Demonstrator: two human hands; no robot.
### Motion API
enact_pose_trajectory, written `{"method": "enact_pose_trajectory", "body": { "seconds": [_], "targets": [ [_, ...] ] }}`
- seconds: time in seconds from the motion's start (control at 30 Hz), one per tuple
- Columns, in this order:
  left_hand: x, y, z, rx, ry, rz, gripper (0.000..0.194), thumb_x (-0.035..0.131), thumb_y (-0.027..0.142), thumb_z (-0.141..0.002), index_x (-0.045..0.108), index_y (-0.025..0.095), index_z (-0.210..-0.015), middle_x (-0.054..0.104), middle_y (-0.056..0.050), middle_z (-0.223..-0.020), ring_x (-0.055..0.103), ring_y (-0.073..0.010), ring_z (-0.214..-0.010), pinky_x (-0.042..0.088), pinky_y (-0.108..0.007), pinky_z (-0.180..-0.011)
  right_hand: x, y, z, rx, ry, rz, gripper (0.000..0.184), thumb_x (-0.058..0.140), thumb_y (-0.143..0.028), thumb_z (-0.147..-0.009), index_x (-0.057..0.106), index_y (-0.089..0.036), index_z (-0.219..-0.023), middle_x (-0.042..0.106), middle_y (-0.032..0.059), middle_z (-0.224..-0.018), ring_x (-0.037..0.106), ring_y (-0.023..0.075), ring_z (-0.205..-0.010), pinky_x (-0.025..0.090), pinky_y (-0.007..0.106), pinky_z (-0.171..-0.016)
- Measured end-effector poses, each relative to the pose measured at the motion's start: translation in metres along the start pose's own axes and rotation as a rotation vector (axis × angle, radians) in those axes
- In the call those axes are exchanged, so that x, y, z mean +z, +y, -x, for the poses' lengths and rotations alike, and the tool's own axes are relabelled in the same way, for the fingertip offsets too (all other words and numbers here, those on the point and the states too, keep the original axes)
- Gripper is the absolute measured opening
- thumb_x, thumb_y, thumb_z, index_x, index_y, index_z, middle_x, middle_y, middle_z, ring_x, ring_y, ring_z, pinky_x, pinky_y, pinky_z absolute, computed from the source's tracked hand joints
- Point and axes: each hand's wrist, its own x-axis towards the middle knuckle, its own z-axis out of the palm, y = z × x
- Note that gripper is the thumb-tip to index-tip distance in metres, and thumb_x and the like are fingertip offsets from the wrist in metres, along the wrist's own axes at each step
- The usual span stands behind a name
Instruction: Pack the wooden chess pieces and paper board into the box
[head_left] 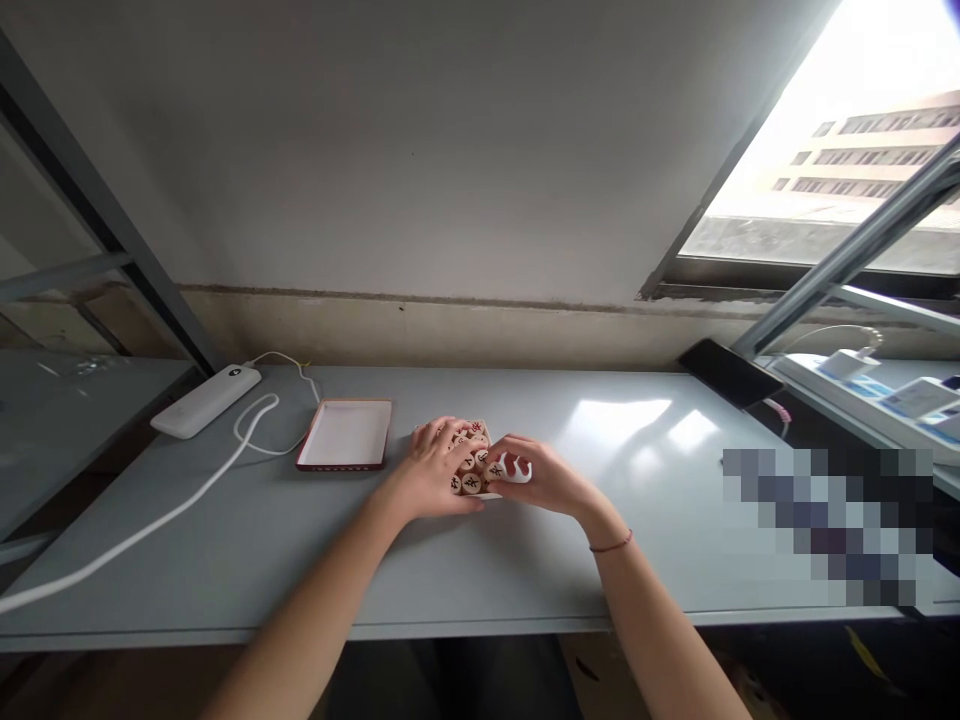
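Observation:
A shallow white box [491, 493] filled with round wooden Chinese chess pieces [471, 484], marked in black and red, sits on the desk in front of me. My left hand [433, 468] wraps over the box's left side, its fingers reaching across the far pieces and its thumb along the near edge. At the right side my right hand [529, 472] is closed, thumb and fingertips pinching one chess piece [495, 472] with a black character. Part of the box and several pieces are hidden under my fingers. Left of them lies the red-edged lid [346, 435], white inside up.
A white power bank [206, 400] with a white cable [187, 510] lies at the left on the grey desk [300, 580]. At the back right is a dark phone [729, 372], beside a white power strip [862, 385]. Metal frame bars slant up at both sides.

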Motion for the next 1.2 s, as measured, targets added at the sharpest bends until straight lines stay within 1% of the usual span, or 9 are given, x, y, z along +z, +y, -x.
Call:
{"method": "enact_pose_trajectory", "body": {
  "seconds": [0.23,0.5,0.7,0.8,0.87,0.93,1.03,1.1,1.2],
  "targets": [
    [0.0,0.002,0.001,0.048,0.003,0.014,0.066,0.072,0.042,-0.067,0.048,0.032,-0.127,0.042,-0.007,-0.136,0.032,-0.0315,-0.128,0.029,-0.049,-0.104,0.0,-0.003,-0.001,-0.034,-0.007,0.035,0.013,0.067,-0.026,-0.075,0.069,-0.022,-0.087,0.061,0.0031,-0.086,0.05,0.0111,-0.065,0.045,0.025,-0.063],
    [-0.015,-0.009,-0.002,0.015,0.095,0.054,0.055,0.066,0.054,-0.073,0.055,0.029,-0.121,0.051,-0.006,-0.127,0.042,-0.0273,-0.119,0.037,-0.042,-0.1,0.003,0.002,-0.001,-0.037,-0.027,0.02,0.015,0.06,-0.029,-0.08,0.073,-0.023,-0.084,0.064,0.0043,-0.088,0.049,0.0111,-0.064,0.045,0.025,-0.063],
    [-0.026,-0.038,0.001,-0.383,0.337,-0.184,0.028,0.046,0.028,-0.09,0.06,0.022,-0.113,0.058,-0.009,-0.112,0.054,-0.0238,-0.105,0.042,-0.036,-0.092,0.001,0.001,-0.001,-0.036,-0.023,0.04,0.021,0.057,-0.035,-0.084,0.073,-0.022,-0.085,0.065,0.0061,-0.092,0.054,0.0116,-0.065,0.046,0.025,-0.061],
    [-0.028,-0.051,0.008,-0.676,0.189,-0.247,0.032,0.05,0.031,-0.086,0.059,0.019,-0.114,0.06,-0.012,-0.111,0.057,-0.028,-0.101,0.046,-0.036,-0.082,0.0,0.0,-0.002,-0.033,0.014,0.034,0.025,0.053,-0.037,-0.086,0.072,-0.02,-0.09,0.066,0.0069,-0.089,0.056,0.0123,-0.067,0.046,0.024,-0.06],
    [-0.029,-0.055,0.01,-0.75,0.056,-0.202,0.028,0.048,0.026,-0.085,0.061,0.019,-0.108,0.064,-0.011,-0.104,0.061,-0.0268,-0.093,0.046,-0.035,-0.078,0.001,0.001,-0.002,-0.024,0.052,0.05,0.026,0.052,-0.037,-0.087,0.071,-0.02,-0.089,0.066,0.0065,-0.085,0.056,0.0121,-0.065,0.046,0.024,-0.058],
    [-0.031,-0.055,0.009,-0.71,0.078,-0.166,0.026,0.045,0.018,-0.084,0.063,0.018,-0.101,0.067,-0.01,-0.098,0.062,-0.0253,-0.09,0.046,-0.036,-0.079,0.002,0.004,-0.003,-0.018,0.109,0.069,0.027,0.051,-0.037,-0.087,0.071,-0.019,-0.087,0.065,0.0062,-0.082,0.053,0.0115,-0.061,0.045,0.024,-0.056],
    [-0.035,-0.047,0.003,-0.504,0.392,-0.014,0.027,0.043,0.02,-0.085,0.063,0.019,-0.104,0.067,-0.009,-0.101,0.061,-0.023,-0.093,0.045,-0.035,-0.084,0.004,0.007,-0.004,-0.007,0.245,0.088,0.027,0.049,-0.037,-0.088,0.068,-0.02,-0.097,0.065,0.0072,-0.087,0.054,0.0128,-0.063,0.046,0.026,-0.058],
    [-0.038,-0.039,0.0,-0.379,0.552,0.283,0.029,0.044,0.029,-0.087,0.06,0.019,-0.11,0.066,-0.008,-0.105,0.061,-0.0203,-0.092,0.047,-0.032,-0.083,0.005,0.008,-0.004,-0.001,0.345,0.081,0.035,0.051,-0.039,-0.088,0.059,-0.022,-0.118,0.063,0.0097,-0.102,0.057,0.0162,-0.075,0.048,0.028,-0.062],
    [-0.038,-0.027,-0.002,-0.321,0.546,0.812,0.041,0.048,0.039,-0.086,0.051,0.021,-0.122,0.064,-0.006,-0.104,0.062,-0.0182,-0.09,0.05,-0.029,-0.078,0.006,0.008,-0.004,-0.003,0.392,-0.014,0.059,0.053,-0.043,-0.086,0.036,-0.026,-0.14,0.054,0.0126,-0.126,0.056,0.0214,-0.099,0.05,0.032,-0.074]
  ]
}}
